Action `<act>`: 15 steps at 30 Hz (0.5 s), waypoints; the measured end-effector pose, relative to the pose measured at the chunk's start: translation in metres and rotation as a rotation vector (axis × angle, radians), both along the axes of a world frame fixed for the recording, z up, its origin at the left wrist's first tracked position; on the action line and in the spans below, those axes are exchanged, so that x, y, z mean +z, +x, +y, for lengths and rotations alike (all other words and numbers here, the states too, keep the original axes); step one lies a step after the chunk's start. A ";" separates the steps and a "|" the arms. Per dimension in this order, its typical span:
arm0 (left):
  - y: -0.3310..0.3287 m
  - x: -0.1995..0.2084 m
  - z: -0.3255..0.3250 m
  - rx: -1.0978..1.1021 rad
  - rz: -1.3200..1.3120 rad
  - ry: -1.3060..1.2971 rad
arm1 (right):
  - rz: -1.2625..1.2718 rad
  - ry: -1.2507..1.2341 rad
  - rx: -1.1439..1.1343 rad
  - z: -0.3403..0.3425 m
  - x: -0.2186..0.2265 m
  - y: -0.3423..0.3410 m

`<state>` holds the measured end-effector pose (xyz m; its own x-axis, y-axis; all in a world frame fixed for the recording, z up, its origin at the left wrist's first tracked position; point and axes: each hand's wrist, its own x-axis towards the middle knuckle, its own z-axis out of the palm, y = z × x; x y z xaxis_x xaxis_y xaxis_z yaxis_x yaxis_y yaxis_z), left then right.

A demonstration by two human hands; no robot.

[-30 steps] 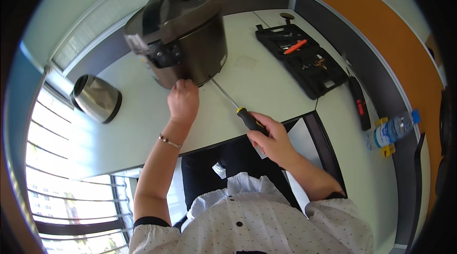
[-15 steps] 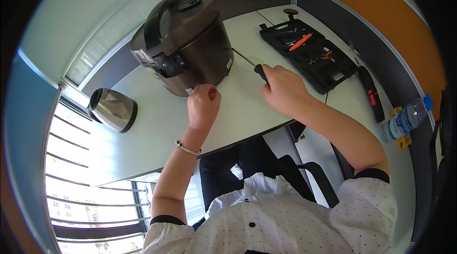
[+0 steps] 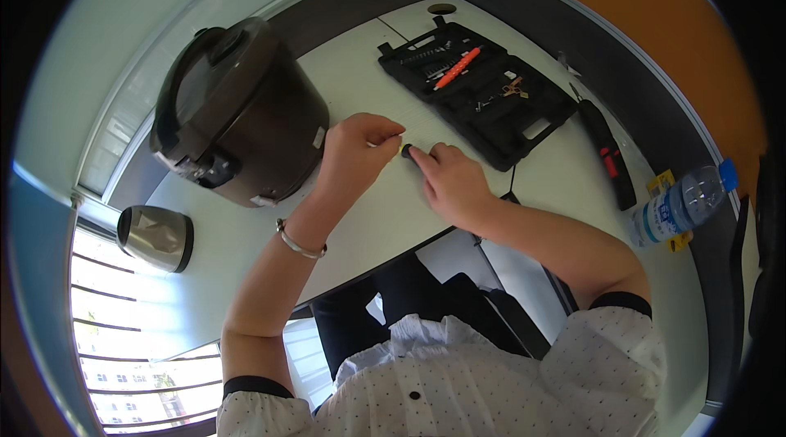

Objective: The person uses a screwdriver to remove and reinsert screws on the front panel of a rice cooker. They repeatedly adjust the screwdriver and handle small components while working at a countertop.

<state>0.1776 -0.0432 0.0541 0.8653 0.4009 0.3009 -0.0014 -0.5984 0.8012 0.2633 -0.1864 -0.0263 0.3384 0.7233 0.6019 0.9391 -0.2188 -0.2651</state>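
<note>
A small dark screwdriver handle (image 3: 406, 150) sits between the two hands over the middle of the white tabletop (image 3: 385, 216), its shaft hidden behind the fingers. The right hand (image 3: 453, 183) rests on the tabletop with its fingers curled together and the fingertips touching the dark end of the tool; the left hand (image 3: 359, 149) hovers just beside it, fingers bent inward and pinched near the same end, though whether they actually clamp the shaft cannot be told. A metal bracelet (image 3: 300, 242) circles the left wrist. Just left of the left hand, toward the far left part of the tabletop, stands a dark brown pressure cooker (image 3: 237, 113), tilted, with its lid and handle on top. Toward the far right corner lies an open black tool case (image 3: 479, 93) holding bits and an orange-red tool (image 3: 457, 68). Beyond the case, along the right edge, lies a black and red electric screwdriver (image 3: 606, 150), and nearer the person a clear water bottle (image 3: 679, 203) with a blue cap lies on its side. A steel kettle (image 3: 155, 236) stands at the near left corner.
</note>
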 end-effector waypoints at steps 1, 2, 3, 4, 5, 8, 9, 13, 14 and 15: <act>0.013 0.001 -0.003 -0.024 0.024 0.041 | 0.005 0.014 0.002 0.001 -0.001 0.000; 0.027 0.002 -0.005 -0.049 0.047 0.083 | 0.006 0.018 -0.002 0.003 -0.005 0.000; 0.041 0.002 -0.007 -0.075 0.070 0.124 | -0.009 0.008 0.000 0.004 -0.006 0.001; 0.053 -0.001 -0.007 -0.084 0.100 0.075 | -0.024 -0.002 0.007 0.005 -0.007 0.001; 0.064 -0.002 -0.006 -0.096 0.131 0.080 | -0.038 -0.011 0.014 0.006 -0.007 0.000; 0.098 -0.003 -0.004 -0.126 0.237 0.113 | -0.050 -0.096 0.017 0.005 -0.004 -0.001; 0.108 -0.004 -0.003 -0.161 0.240 0.128 | -0.054 -0.110 0.018 0.005 -0.004 0.000; 0.140 -0.005 -0.005 -0.260 0.278 0.177 | 0.003 -0.167 0.042 0.004 -0.002 0.002; 0.147 -0.005 -0.006 -0.274 0.292 0.189 | 0.006 -0.057 0.041 0.006 -0.005 0.004; 0.154 -0.008 -0.005 -0.306 0.285 0.210 | 0.015 -0.057 0.038 0.006 -0.005 0.005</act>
